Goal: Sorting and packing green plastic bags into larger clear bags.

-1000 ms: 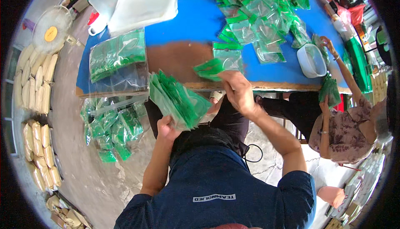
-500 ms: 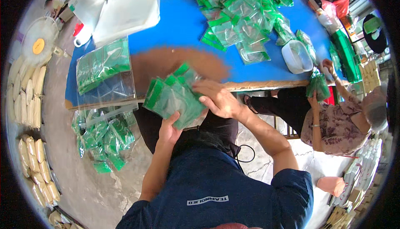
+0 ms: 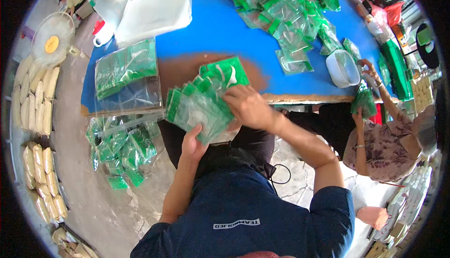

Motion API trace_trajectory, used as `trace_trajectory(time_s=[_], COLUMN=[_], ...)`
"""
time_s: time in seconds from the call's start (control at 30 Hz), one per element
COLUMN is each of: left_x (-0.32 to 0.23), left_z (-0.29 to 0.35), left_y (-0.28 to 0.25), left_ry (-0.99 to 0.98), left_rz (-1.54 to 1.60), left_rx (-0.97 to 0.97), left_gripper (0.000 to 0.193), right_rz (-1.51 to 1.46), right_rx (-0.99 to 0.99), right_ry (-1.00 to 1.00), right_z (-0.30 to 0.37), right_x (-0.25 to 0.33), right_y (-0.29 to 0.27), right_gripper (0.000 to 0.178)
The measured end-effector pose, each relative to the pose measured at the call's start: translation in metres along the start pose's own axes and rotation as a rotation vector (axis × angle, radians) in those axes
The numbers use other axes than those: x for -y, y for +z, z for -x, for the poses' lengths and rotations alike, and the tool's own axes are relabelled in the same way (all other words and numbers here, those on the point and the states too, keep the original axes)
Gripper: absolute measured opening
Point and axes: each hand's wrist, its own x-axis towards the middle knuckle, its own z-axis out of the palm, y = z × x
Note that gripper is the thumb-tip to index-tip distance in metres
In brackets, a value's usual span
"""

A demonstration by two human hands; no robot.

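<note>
My left hand (image 3: 194, 144) grips the near edge of a fanned stack of clear plastic packets with green bands (image 3: 192, 110), held above my lap at the table's edge. Its thumb lies on top of the stack. My right hand (image 3: 251, 108) is at the stack's right side, fingers bent and closed on the edge of a packet there; the fingertips are partly hidden. Just beyond the fan, a single green packet with a white curved shape (image 3: 233, 72) lies on the brown worn patch of the table.
Left of the stack, a large clear bag of green packets (image 3: 126, 68) overhangs the blue table (image 3: 187, 42). More packets (image 3: 124, 150) sit below it. A heap of packets (image 3: 286, 18) and a white tub (image 3: 342, 68) lie farther right. A co-worker (image 3: 382, 147) handles packets at right.
A single packet now shows on the table beyond the fan. My right hand has gone from flatter, spread fingers to bent ones at the stack's edge. The whole view has shifted slightly.
</note>
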Motion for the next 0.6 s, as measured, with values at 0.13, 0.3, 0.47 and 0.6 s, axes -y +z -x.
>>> trace_trajectory(time_s=[0.13, 0.3, 0.47, 0.6], left_x=[-0.012, -0.028, -0.022, -0.008], left_z=[0.001, 0.025, 0.004, -0.001], left_y=[0.004, -0.028, -0.054, -0.006], left_ry=[0.040, 0.127, 0.025, 0.021], left_rz=[-0.017, -0.013, 0.122, 0.045], left_rx=[-0.083, 0.070, 0.273, 0.047], left_gripper=[0.065, 0.076, 0.064, 0.061], right_rz=[0.059, -0.060, -1.206, -0.436], right_rx=[-0.341, -0.279, -0.095, -0.595], right_ry=[0.120, -0.095, 0.700, 0.355], right_z=[-0.017, 0.006, 0.000, 0.012], right_x=[-0.038, -0.033, 0.043, 0.000], right_y=[-0.014, 0.020, -0.020, 0.003], right_gripper=[0.061, 0.053, 0.025, 0.041])
